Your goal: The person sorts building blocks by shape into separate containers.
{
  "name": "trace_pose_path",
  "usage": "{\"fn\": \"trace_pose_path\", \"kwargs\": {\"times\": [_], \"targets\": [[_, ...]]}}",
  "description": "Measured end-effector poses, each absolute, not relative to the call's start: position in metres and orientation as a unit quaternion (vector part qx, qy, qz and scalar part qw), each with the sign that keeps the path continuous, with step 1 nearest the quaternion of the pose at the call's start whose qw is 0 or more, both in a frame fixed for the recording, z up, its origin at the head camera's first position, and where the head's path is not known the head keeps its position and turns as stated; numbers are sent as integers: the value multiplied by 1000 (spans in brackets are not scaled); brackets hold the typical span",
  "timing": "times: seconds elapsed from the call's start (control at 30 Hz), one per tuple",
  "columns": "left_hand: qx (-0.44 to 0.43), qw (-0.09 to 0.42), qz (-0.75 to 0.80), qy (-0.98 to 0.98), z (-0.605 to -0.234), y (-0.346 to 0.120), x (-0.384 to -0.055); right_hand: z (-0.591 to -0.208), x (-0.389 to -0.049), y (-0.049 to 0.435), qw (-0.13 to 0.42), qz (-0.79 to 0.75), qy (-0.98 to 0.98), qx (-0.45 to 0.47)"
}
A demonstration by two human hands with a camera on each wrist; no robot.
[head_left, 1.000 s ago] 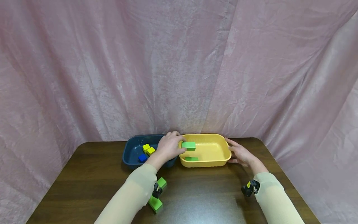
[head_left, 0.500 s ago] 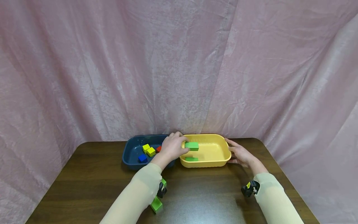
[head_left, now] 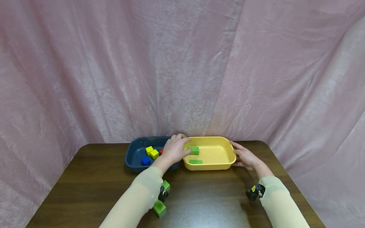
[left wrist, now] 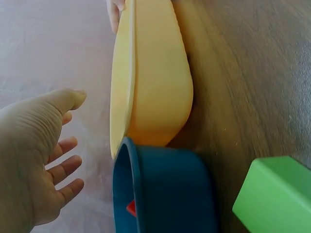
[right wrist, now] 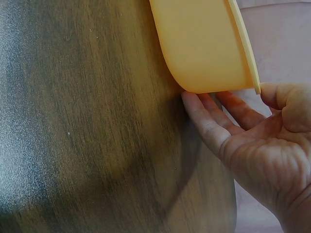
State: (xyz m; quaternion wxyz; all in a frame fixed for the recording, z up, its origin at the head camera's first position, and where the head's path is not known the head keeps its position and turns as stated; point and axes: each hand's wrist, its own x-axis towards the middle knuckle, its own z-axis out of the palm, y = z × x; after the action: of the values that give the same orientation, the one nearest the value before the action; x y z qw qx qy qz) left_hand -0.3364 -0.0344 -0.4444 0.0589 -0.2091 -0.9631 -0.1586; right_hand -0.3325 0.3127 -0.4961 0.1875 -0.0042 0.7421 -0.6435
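In the head view my left hand (head_left: 175, 148) hovers over the left end of the yellow tray (head_left: 218, 167), thumb and fingers spread and nothing held. Just past its fingertips a green block (head_left: 194, 151) lies inside the tray, partly hidden by the thumb. A second green block (head_left: 195, 161) is nearer the tray's front wall. The left wrist view has the left hand (left wrist: 41, 155) above the rims, fingers apart. My right hand (head_left: 246, 157) touches the tray's right end. In the right wrist view its fingertips rest against the end wall (right wrist: 209, 58), with the thumb at the rim.
A dark blue tray (head_left: 132, 166) adjoins the yellow one on the left. It holds two yellow blocks (head_left: 154, 154), a blue block (head_left: 145, 161) and a partly covered red block (head_left: 161, 151). Green blocks (head_left: 159, 208) lie on the table by the left forearm. A pink curtain (head_left: 182, 69) hangs behind.
My left hand moved slightly right over the yellow tray with a green block, then let go of it. The block now lies lower, inside the tray. The right hand stays in place.
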Motion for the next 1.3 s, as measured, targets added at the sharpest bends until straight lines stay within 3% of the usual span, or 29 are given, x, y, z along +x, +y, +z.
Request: {"fn": "trace_pose_path", "kwargs": {"times": [1.3], "targets": [[-277, 130, -217, -927, -429, -87, -293, -500, -333, 314, 188, -649, 737, -12]]}}
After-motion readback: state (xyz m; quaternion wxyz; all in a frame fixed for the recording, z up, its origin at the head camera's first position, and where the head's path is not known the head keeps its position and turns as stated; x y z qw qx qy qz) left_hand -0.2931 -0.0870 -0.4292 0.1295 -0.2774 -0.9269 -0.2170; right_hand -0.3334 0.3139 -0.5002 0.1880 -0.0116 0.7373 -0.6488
